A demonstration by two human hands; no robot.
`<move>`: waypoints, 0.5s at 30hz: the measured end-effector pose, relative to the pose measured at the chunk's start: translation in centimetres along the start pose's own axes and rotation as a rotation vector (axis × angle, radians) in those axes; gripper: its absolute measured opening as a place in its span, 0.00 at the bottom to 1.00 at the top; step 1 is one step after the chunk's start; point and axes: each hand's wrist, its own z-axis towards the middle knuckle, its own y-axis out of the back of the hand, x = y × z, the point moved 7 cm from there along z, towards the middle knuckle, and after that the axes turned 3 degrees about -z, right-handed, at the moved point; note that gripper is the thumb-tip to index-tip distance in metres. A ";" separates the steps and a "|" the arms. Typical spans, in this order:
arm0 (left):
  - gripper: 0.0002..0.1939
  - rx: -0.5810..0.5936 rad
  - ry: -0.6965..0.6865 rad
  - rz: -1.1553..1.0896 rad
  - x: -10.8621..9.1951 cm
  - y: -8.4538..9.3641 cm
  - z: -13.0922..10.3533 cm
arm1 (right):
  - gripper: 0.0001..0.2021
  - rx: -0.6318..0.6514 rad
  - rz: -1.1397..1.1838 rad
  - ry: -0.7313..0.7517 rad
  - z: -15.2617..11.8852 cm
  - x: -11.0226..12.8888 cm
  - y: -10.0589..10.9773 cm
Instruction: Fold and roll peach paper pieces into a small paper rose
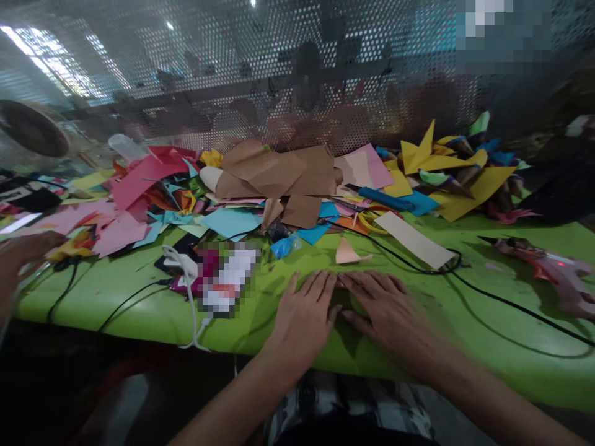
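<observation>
Left fingers (320, 285): nearly straight, unclear if gripping
Right fingers (369, 284): slightly spread, unclear if gripping
Glossy green tabletop (153, 317): press evenly

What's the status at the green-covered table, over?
Left hand and right hand palms down, fingers outstretched; anything beneath hidden. Curled peach paper scrap just beyond fingertips. Thin black cable, pink plastic glue gun rightward.

Green tabletop (493, 347) open beyond right hand (393, 316); black cable (511, 302) crosses it; paper heap (279, 173) blocks back.
</observation>
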 end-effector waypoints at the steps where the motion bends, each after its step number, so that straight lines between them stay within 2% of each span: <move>1: 0.23 -0.003 -0.006 0.007 -0.1 0.1 -0.2 | 0.23 0.005 0.013 0.002 -0.2 0.1 0.1; 6: 0.26 -0.010 -0.050 0.025 -0.8 0.3 -1.8 | 0.26 -0.008 0.056 0.037 -1.2 0.9 0.5; 12: 0.24 0.038 0.011 0.004 0.3 -0.4 1.1 | 0.21 0.009 0.001 0.010 1.0 -0.4 -0.2; 15: 0.24 0.023 0.009 0.013 0.1 -0.3 0.7 | 0.23 -0.006 -0.003 0.016 0.6 -0.3 -0.1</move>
